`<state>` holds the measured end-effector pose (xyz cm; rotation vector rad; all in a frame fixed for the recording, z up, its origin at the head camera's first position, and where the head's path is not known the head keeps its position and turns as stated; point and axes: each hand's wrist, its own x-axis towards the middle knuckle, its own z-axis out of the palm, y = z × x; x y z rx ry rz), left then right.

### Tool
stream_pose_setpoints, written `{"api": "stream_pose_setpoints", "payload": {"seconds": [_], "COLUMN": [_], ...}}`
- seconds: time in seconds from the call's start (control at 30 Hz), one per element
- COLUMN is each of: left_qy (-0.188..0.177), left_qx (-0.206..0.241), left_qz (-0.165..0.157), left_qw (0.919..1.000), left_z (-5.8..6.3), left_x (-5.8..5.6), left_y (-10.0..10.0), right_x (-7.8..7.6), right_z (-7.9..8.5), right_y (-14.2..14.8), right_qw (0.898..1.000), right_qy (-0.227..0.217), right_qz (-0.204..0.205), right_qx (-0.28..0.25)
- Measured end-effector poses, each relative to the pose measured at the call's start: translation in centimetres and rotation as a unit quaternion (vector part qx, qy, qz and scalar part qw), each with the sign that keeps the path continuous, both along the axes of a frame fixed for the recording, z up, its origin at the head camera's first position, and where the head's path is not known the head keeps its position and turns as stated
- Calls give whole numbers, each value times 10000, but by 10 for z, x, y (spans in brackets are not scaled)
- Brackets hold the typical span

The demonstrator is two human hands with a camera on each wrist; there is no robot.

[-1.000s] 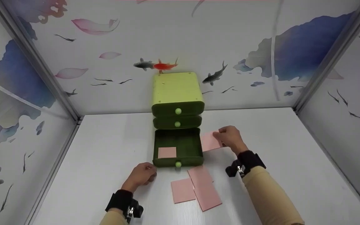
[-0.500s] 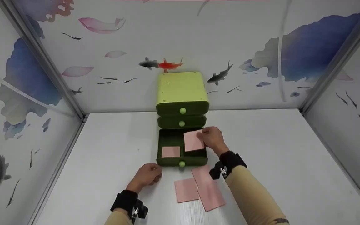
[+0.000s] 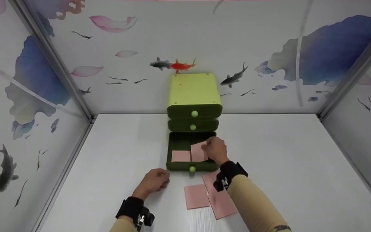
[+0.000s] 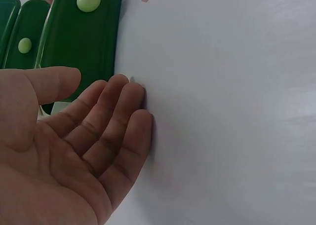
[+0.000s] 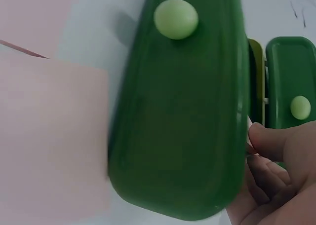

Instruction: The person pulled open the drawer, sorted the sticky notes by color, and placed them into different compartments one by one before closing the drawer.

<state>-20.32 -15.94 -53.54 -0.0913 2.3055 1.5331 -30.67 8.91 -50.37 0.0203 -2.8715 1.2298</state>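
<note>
The bottom drawer point(image 3: 176, 166) of a small green drawer cabinet point(image 3: 193, 88) is pulled out. In its front left lies a pink square card point(image 3: 181, 156). My right hand point(image 3: 217, 150) reaches over the drawer's right side and pinches another pink card point(image 3: 198, 152) between thumb and fingers. That card leans inside the drawer, beside the first one; in the right wrist view the drawer front point(image 5: 177, 106) hides most of it. My left hand point(image 3: 153, 180) rests on the table by the drawer's front left corner, fingers loosely bent, holding nothing.
More pink cards lie on the white table in front of the drawer: a single one point(image 3: 196, 196) and overlapping ones point(image 3: 223, 205) partly under my right forearm. The middle drawer point(image 3: 179, 124) sticks out slightly. Behind the cabinet stands a wall point(image 3: 124, 96) printed with fish.
My right hand has carried its pink card from the table right of the drawer, leftward over the side and down into it. The left hand stays put. The head view has shifted slightly.
</note>
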Motion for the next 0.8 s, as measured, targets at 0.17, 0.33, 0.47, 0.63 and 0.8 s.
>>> {"api": "stream_pose_setpoints", "payload": {"seconds": [0.17,0.33,0.47,0.63,0.8], "left_qy": [-6,-5,-30,-64,-29], "left_qx": [-8,42,182,250,129], "left_qz": [23,33,46,66,52], "left_qw": [10000,10000,9998,9996,9999], "left_z": [-1,0,1,1,-2], "left_x": [0,-1,-1,-1,-1], "left_y": [-1,-3,-4,-4,-5], "right_x": [2,2,3,4,6], "right_z": [-6,-5,-6,-10,-11], "right_y": [-3,-6,-11,-16,-18], "right_qw": [9994,9962,9903,9842,9778], "right_qy": [-108,-395,-549,-444,-171], "right_qz": [-227,-185,-18,159,258], "right_qx": [227,751,1276,1707,2073]}}
